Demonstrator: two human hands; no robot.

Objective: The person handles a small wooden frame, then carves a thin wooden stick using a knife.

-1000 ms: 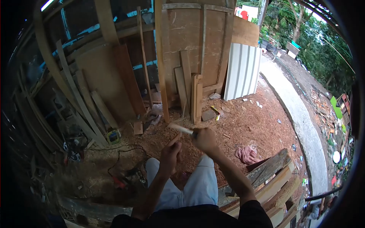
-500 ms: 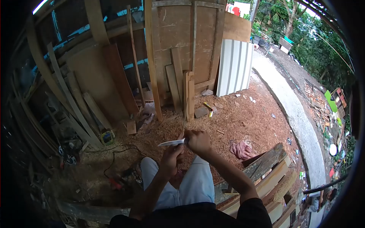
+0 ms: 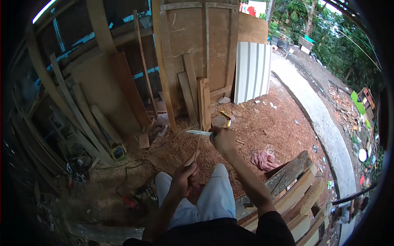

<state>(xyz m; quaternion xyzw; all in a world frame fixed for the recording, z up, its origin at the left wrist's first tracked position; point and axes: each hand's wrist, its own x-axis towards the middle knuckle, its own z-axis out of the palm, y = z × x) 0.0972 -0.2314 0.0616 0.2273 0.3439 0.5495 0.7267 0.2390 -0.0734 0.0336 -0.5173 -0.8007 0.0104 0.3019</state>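
My left hand (image 3: 185,178) is closed around the lower end of a thin wooden stick (image 3: 198,146), which points up and away from me above my knees. In my right hand (image 3: 224,141), wrapped round its dark handle, is a knife (image 3: 198,133). Its pale blade points left and crosses near the stick's upper part; whether the two touch, I cannot tell. The far end of the stick blends into the boards behind it.
Wood shavings (image 3: 254,119) cover the ground. Boards (image 3: 204,102) lean on the wooden wall ahead, beside a white corrugated sheet (image 3: 252,74). A pink cloth (image 3: 264,160) lies at the right, near stacked planks (image 3: 293,192). Power tools (image 3: 78,174) sit at the left.
My right hand has moved the knife forward and right, away from my left hand. My left hand has stayed near my knees, and more of the stick now shows between the hands.
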